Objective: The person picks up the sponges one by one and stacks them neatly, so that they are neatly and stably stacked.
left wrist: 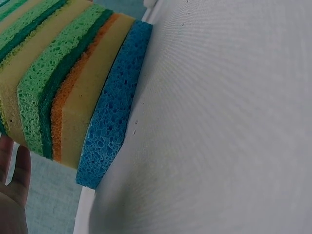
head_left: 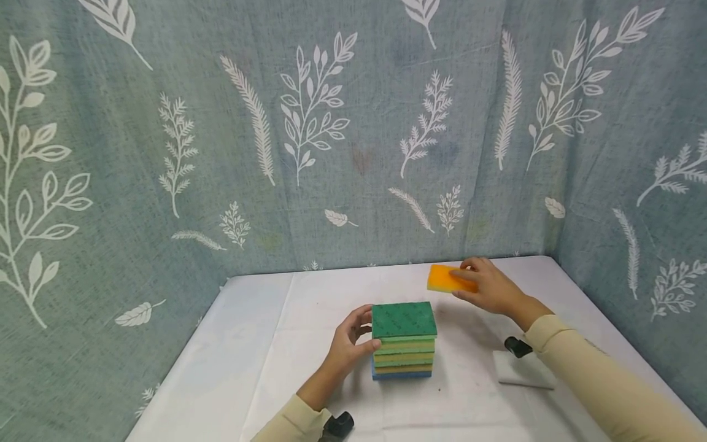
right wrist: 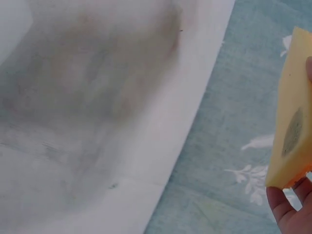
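A stack of sponges (head_left: 404, 350) stands on the white-covered table, with a green scouring layer on top and a blue sponge (left wrist: 114, 107) at the bottom. Green, cream and orange layers lie between them. My left hand (head_left: 349, 341) holds the stack's left side, its thumb at the front corner and its fingers toward the back. Right of and beyond the stack, my right hand (head_left: 488, 287) pinches an orange-and-yellow sponge (head_left: 440, 278) above the table. In the right wrist view, a dark round mark shows on the pale face of this yellow sponge (right wrist: 290, 117).
A flat white block (head_left: 521, 370) lies on the table (head_left: 309, 319) below the right forearm. Black wrist cameras sit under both sleeves. Grey-green curtains (head_left: 353, 153) with white leaf prints stand around the table's back and sides.
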`<state>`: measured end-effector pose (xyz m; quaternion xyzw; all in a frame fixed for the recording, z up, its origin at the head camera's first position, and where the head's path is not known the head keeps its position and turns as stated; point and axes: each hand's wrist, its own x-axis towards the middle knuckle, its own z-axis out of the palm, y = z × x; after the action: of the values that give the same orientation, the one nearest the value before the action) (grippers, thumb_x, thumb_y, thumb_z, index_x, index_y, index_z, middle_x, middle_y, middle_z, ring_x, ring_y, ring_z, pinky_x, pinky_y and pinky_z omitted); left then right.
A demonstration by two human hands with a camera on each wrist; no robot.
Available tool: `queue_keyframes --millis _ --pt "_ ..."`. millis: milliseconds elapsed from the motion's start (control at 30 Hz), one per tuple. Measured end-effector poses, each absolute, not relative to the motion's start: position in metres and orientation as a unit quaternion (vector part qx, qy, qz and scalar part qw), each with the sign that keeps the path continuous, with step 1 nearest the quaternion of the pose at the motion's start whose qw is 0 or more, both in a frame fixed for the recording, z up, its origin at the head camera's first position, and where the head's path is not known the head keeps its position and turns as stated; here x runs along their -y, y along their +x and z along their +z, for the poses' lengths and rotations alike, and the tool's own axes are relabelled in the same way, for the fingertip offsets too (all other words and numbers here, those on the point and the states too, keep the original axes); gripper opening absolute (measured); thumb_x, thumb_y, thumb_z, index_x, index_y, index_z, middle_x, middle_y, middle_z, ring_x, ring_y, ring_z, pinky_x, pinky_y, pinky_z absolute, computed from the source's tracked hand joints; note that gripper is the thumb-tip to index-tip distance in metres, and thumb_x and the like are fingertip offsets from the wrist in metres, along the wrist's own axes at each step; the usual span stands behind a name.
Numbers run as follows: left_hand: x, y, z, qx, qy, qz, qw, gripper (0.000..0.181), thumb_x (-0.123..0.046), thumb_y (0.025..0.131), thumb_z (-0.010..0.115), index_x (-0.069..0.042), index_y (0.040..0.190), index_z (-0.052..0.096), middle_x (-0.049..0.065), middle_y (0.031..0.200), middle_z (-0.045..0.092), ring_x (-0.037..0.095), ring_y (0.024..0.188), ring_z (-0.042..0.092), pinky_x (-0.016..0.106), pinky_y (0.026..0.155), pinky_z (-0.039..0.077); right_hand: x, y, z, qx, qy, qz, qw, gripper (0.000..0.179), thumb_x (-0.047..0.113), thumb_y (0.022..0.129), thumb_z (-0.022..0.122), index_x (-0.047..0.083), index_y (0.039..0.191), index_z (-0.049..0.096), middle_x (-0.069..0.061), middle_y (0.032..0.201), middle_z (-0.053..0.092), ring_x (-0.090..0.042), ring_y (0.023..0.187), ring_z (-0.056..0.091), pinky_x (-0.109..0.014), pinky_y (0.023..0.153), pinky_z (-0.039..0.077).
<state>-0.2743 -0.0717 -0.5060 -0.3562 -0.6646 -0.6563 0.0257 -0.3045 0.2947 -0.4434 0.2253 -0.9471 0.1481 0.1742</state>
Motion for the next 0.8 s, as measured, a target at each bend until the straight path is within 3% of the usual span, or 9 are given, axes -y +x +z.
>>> queue_keyframes --millis 433,667,800 --pt "0.069 -0.26 -0.484 0.677 -0.341 -0.651 0.013 0.066 -0.002 0.083 0.071 0.001 0.142 0.041 0.024 0.127 0.055 0.036 0.116 0.052 0.049 0.097 0.044 -0.29 -0.292 -0.421 0.923 0.28 0.186 0.185 0.046 0.04 0.088 0.071 0.017 0.127 0.066 -0.007 0.125 0.048 -0.028 0.113 0.042 -0.05 0.087 0.044" --pt "0.068 -0.254 -0.475 0.671 -0.348 -0.654 0.027 0.064 -0.002 0.083 0.071 0.004 0.14 0.042 0.025 0.125 0.055 0.033 0.114 0.054 0.047 0.096 0.045 -0.279 -0.287 -0.412 0.908 0.313 0.191 0.204 0.047 0.041 0.087 0.072 0.015 0.126 0.067 -0.009 0.125 0.051 -0.03 0.114 0.043 -0.049 0.085 0.046" --pt "0.067 -0.263 -0.487 0.665 -0.348 -0.66 0.034 0.066 -0.002 0.083 0.073 0.0 0.141 0.042 0.023 0.126 0.056 0.03 0.114 0.054 0.044 0.097 0.045 -0.272 -0.285 -0.406 0.896 0.336 0.183 0.224 0.046 0.039 0.086 0.074 0.014 0.125 0.067 -0.009 0.123 0.052 -0.03 0.112 0.044 -0.048 0.085 0.046"
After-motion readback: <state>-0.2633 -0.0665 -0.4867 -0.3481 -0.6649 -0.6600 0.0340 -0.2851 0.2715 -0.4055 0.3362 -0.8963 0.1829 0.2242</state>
